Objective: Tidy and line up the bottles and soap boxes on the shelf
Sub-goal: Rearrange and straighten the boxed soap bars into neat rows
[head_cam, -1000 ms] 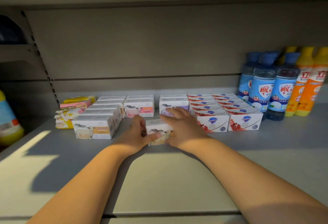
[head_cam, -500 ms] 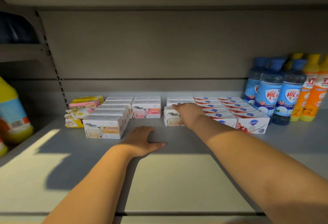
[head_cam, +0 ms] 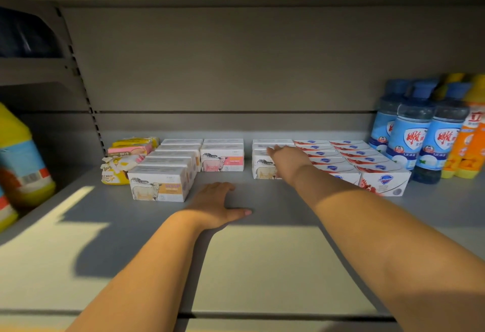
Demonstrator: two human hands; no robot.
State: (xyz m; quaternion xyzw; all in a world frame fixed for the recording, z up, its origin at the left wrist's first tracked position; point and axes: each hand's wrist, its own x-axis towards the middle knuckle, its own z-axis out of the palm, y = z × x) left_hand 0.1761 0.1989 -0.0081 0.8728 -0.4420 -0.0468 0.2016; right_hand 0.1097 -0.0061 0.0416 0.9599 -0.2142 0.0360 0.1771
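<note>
Head view: sunlit grey shelf [head_cam: 262, 266]; left hand [head_cam: 215, 205] flat, fingers [head_cam: 223, 187] straight; right hand [head_cam: 288, 159] fingers straight atop soap box [head_cam: 262, 168].

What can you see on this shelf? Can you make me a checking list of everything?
Surface: grey shelf, part sunlit, part shadowed.
Job's things: sheep soap boxes in rows; red-and-white soap boxes in two rows; blue bottles and orange bottles upright at right.
Clutter: yellow and pink packets heaped at left.
Hands: left hand flat on shelf, holding nothing; right hand rests straight-fingered on a sheep box.
Cables: nothing seen.
Surroundings: grey back panel; yellow jug at far left.
</note>
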